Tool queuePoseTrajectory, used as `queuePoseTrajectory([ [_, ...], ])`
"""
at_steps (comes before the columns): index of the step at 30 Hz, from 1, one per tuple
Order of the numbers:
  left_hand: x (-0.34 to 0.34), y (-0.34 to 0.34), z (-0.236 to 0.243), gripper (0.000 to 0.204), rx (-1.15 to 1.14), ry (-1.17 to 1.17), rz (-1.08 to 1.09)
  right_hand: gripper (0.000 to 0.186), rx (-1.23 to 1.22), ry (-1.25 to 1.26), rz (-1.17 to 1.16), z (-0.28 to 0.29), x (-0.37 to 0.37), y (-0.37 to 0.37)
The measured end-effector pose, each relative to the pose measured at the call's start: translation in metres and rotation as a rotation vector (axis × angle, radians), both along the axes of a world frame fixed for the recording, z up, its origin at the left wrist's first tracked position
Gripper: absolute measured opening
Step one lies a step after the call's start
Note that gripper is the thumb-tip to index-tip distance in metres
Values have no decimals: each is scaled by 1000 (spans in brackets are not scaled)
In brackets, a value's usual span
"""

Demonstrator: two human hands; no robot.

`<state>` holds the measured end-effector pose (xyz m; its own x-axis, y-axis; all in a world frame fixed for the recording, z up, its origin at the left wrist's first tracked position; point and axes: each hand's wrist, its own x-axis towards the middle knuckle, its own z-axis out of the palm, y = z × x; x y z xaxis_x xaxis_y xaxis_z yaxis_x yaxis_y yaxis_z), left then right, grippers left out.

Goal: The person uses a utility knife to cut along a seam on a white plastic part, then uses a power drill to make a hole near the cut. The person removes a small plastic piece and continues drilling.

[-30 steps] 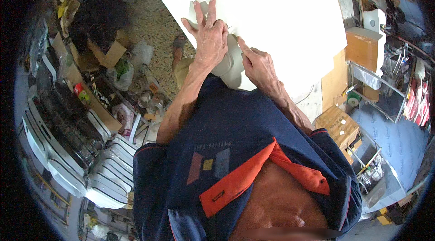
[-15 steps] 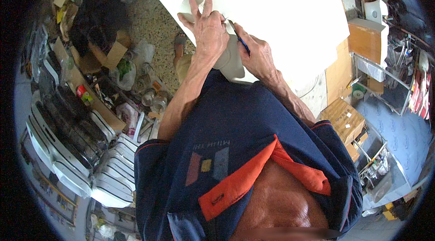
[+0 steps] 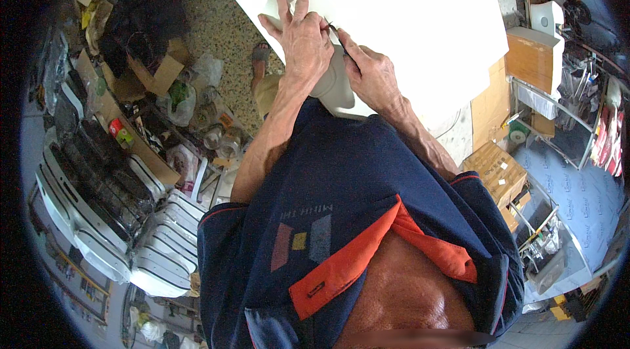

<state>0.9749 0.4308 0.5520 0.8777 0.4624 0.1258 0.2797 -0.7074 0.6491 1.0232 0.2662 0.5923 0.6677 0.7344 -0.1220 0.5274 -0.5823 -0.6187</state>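
Angling its clasped dark tool (image 3: pixel 344 47) closer, the right hand (image 3: pixel 375 80) now works beside the half-spread left hand (image 3: pixel 306 47), whose hold is unclear.

Blows out to near-pure white from twelve to one o'clock, washing detail off the large white surface (image 3: pixel 420 27). Sinks into deep shadow at ten, over a murky dark heap (image 3: pixel 139 17). Renders the left hand (image 3: pixel 303 40) and right hand (image 3: pixel 373 76) fairly sharp against the glare. Glints on bare skin (image 3: pixel 433 309) near five. Brightens moderately on white slatted panels (image 3: pixel 164 244) at eight. Curves and softens toward the rim, cutting to black at three and nine.
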Motion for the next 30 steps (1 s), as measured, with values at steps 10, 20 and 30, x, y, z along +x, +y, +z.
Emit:
queuePoseTrajectory([
  [10,1,-1,-6,14,32,-17,-20,60,-189,-21,34,8,0,17],
  [20,0,-1,-6,17,12,-28,-26,61,-153,36,-3,7,-2,16],
  [30,-5,2,-8,13,-18,-47,-48,55,-98,-1,-2,7,-4,12],
])
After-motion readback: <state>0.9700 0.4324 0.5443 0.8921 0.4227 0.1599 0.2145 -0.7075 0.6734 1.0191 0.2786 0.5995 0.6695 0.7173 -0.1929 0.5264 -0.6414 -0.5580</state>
